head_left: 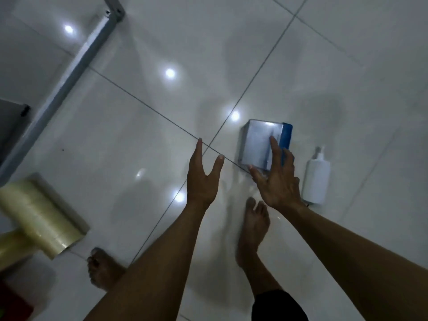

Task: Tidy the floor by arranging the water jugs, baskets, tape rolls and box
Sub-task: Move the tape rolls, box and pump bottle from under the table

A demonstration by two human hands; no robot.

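A blue and silvery box lies on the white tiled floor, right of centre. My right hand hovers over its near right corner with fingers spread and straight, holding nothing; whether it touches the box is unclear. My left hand is stretched out flat to the left of the box, apart from it, with nothing in it. Stacked rolls of clear yellowish tape lie on their side at the lower left.
A white pump bottle lies on the floor just right of the box. A grey metal frame leg runs diagonally at the upper left. My bare feet stand below the hands. A red object shows at the bottom left corner.
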